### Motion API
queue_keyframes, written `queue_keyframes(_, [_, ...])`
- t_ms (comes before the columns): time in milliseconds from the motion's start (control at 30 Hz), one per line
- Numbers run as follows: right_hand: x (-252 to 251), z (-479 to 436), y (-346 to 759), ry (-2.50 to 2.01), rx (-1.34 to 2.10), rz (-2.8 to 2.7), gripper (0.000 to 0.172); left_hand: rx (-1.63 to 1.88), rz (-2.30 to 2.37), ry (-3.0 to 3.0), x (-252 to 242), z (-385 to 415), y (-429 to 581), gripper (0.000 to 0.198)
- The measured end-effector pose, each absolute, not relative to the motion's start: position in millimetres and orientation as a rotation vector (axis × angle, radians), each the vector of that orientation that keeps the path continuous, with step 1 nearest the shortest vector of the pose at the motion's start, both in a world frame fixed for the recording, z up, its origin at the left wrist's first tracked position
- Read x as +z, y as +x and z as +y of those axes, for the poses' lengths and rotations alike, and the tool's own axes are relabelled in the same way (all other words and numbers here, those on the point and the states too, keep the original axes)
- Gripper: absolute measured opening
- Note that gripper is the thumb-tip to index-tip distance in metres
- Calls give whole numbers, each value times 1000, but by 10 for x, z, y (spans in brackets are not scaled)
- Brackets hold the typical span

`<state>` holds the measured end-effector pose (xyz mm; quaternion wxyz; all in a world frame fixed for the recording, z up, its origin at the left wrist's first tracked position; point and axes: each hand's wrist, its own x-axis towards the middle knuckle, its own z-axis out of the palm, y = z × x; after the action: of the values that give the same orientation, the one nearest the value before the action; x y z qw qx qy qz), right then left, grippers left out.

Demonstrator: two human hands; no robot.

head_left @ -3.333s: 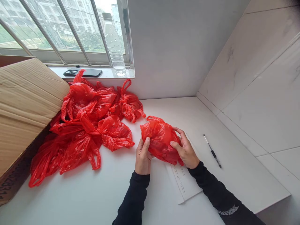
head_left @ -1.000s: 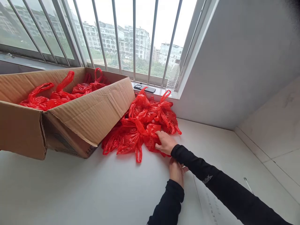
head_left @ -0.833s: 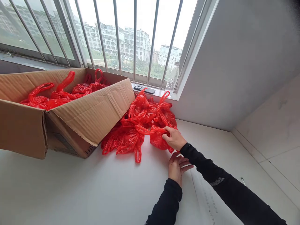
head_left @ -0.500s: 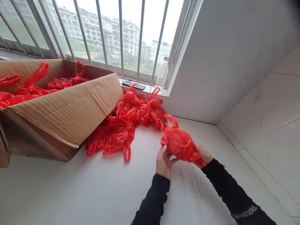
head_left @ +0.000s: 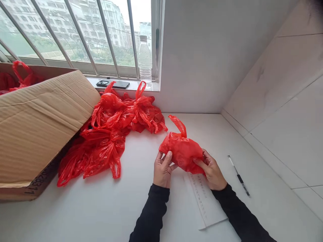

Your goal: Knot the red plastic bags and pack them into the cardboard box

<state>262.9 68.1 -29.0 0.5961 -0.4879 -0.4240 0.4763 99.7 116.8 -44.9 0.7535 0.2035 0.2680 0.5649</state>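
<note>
Between my hands is a tied red plastic bag (head_left: 183,151), its loop handle standing up at the top and its contents hidden. My left hand (head_left: 163,168) grips the bag's left end with the thumb in front. The right end is pinched by my right hand (head_left: 212,171), thumb on the near face. Below the bag, a sheet of paper (head_left: 209,211) with rows of handwritten marks lies on the white table (head_left: 101,211), partly covered by the bag and my right arm. A black pen (head_left: 239,178) rests to the right of my right hand.
Several knotted red bags (head_left: 108,134) are heaped left of my hands. At far left stands a cardboard box (head_left: 45,124) with more red bags inside. The windowsill holds a phone (head_left: 113,83) and a clear water bottle (head_left: 145,64). A tiled wall (head_left: 290,111) bounds the right side.
My view has swung to the right, bringing the pen and more of the paper into sight. The bag has turned in my hands, and my right thumb now presses on its front.
</note>
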Motion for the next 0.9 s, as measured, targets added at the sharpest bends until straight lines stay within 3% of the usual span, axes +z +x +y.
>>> queue_keyframes(900, [-261,692,2674,-1120,1112,-917,33,1216,589,498,-480,1176,1021,29])
